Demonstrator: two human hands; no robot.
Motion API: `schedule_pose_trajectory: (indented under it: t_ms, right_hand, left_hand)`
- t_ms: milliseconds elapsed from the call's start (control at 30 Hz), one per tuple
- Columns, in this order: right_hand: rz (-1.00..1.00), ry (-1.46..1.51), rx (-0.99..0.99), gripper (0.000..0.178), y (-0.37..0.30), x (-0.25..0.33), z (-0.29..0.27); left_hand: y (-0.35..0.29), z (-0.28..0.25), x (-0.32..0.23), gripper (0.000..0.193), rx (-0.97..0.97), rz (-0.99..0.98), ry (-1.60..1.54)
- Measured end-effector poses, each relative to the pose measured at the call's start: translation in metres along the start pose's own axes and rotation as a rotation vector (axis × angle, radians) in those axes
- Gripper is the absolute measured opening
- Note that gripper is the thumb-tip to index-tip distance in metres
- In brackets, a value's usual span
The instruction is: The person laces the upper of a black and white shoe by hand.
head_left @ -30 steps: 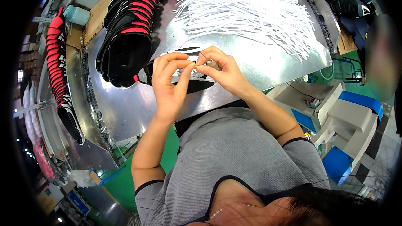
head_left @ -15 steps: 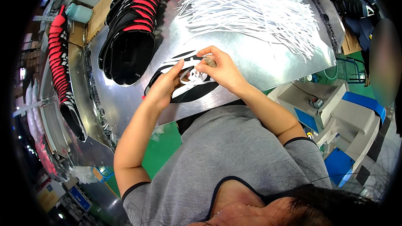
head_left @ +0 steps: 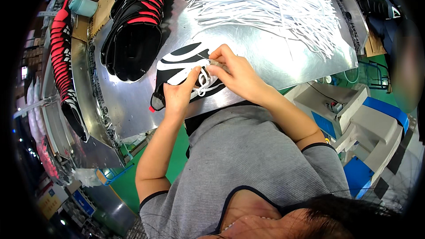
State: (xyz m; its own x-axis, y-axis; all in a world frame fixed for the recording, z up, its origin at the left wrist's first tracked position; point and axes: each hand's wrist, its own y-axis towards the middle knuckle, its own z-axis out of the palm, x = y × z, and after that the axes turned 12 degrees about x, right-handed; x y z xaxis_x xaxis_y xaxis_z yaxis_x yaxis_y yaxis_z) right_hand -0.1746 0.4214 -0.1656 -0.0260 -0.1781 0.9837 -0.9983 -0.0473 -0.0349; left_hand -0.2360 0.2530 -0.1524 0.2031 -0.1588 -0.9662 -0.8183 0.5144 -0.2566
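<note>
A black shoe upper with white stripes [head_left: 179,64] lies flat on the metal table [head_left: 270,53] in front of me. My left hand [head_left: 179,95] presses on its near edge, thumb on the white lace [head_left: 203,83]. My right hand [head_left: 232,73] pinches that lace just to the right, above the upper's tongue area. The lace loops between both hands.
A pile of loose white laces [head_left: 270,4] covers the far right of the table. A stack of black and red uppers [head_left: 137,26] lies at the far left, another row [head_left: 64,62] runs along the left conveyor. A teal cup [head_left: 83,5] stands far left.
The upper has come down from my raised hands onto the table. My left arm has stretched out and both hands now work the lace lower, on the flat upper.
</note>
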Motion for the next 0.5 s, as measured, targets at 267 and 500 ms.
schedule_pose_trajectory:
  t_ms: [267, 500]
  right_hand:
    - [-0.03, -0.282, 0.069, 0.014, -0.001, 0.003, -0.018]
    - [-0.038, -0.173, 0.074, 0.013, 0.001, 0.001, -0.022]
  left_hand:
    - [0.0, 0.005, 0.002, 0.015, -0.004, 0.039, 0.033]
    - [0.002, 0.002, 0.001, 0.013, 0.035, 0.016, 0.003]
